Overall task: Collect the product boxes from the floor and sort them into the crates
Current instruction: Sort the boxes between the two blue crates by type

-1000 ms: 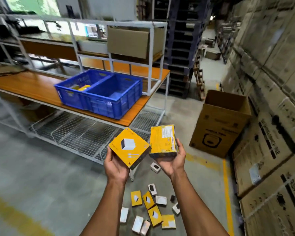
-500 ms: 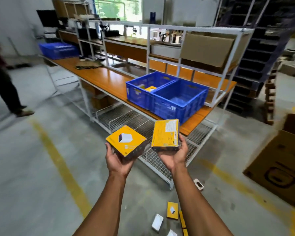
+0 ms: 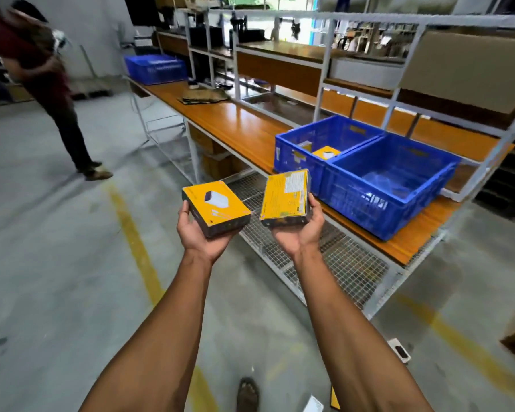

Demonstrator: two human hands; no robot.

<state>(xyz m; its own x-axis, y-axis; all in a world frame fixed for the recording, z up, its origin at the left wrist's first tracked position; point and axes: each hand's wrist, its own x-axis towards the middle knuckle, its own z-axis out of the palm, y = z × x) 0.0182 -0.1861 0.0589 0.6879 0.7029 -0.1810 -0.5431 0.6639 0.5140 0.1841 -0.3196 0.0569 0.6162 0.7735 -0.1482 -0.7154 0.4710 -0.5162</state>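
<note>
My left hand holds a yellow product box from below, its pictured face up. A second yellow box, label side up, sits in the grip of my right hand. Both are raised in front of me, short of the wooden bench. Two blue crates stand side by side on the bench: the left crate has a yellow box inside, and the right crate shows only clear plastic at its bottom.
A wire mesh shelf runs under the bench. A small white box lies on the floor at right. Another blue crate sits at the bench's far end. A person stands at left. Yellow lines cross the floor.
The view has swung left and closer to the bench, so the crates now lie right of my hands. The floor pile has dropped out of view. Both hands still hold their boxes.
</note>
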